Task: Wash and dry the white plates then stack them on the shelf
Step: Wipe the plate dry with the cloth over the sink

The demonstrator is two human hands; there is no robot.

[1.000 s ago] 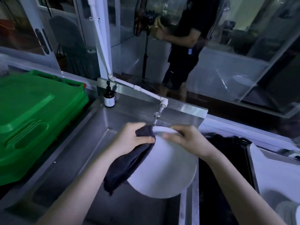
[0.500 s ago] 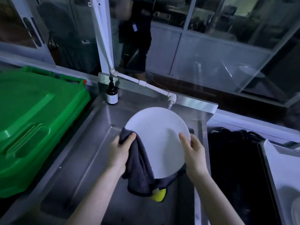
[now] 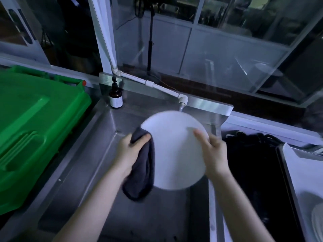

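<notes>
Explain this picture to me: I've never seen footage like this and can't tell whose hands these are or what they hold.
No machine here: a camera worn on a person's head looks down at their two hands over a steel sink. The left hand grips a dark cloth against a white plate; the right hand holds the plate's opposite edge. A brown bottle stands at the sink's back corner, a white tap shows behind the plate, and a green bin sits to the left.

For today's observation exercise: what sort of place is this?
Probably a dishwashing station: steel sink, tap above it, pump bottle at its back corner, white plate wiped with a dark cloth.
</notes>
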